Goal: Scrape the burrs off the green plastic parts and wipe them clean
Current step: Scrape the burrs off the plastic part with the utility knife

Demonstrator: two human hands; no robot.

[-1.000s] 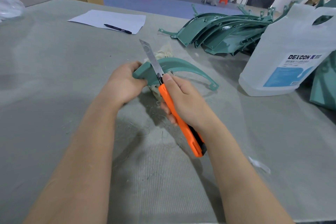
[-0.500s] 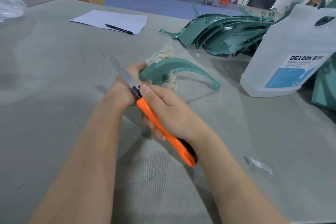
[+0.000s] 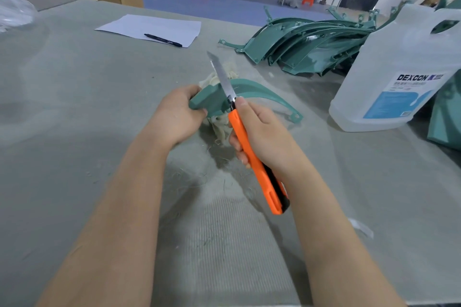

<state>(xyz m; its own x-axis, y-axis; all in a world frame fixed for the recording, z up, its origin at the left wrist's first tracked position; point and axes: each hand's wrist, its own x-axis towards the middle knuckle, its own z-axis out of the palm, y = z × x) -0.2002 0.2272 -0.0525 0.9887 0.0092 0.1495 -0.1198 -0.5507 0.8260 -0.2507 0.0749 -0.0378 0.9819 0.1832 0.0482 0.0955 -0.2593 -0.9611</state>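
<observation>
Closest to you, thin pale shavings lie scattered on the grey felt-covered surface, which suggests some scraping is behind you on this job. Your right hand has its fingers wrapped round the orange plastic utility knife, thumb up near the blade end; the long steel blade crosses the wide end of the curved green plastic part and points away from you. Your left hand grips that wide end, thumb on top, fingers curled underneath. The part sits just above the surface, its narrow tip with a small mounting eye reaching out to your right. Under and behind it lies a frayed cream cotton rag, touching or nearly touching the part, so the wipe for this piece looks not yet done.

I judge you to be in the scraping step on one part, with wiping to follow.

Further out, a translucent white plastic jug with a blue label stands to your right. Beyond it, a stack of similar green plastic parts lies near the far edge; whether these are finished or waiting I cannot tell. More green pieces show at the right edge. To the left of the stack, a black pen rests on a white sheet of paper.
</observation>
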